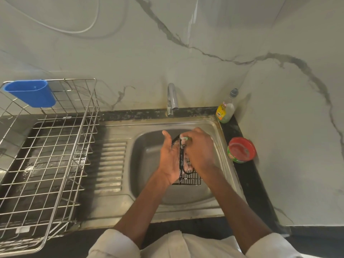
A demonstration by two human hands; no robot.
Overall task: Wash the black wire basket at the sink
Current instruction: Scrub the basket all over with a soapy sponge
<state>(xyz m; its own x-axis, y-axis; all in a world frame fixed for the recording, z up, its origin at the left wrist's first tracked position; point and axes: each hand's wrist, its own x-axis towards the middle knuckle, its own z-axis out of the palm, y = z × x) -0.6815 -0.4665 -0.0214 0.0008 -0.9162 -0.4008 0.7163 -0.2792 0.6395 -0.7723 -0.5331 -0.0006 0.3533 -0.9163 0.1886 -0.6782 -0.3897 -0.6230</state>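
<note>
Left hand apparently cradles basket.

Your hands cover most of the basket; only its lower corner and a rim wire show. Your right hand hides all but a green-white tip of the scrubber. The rack runs off the left edge. The bottle label is too small to read.
</note>
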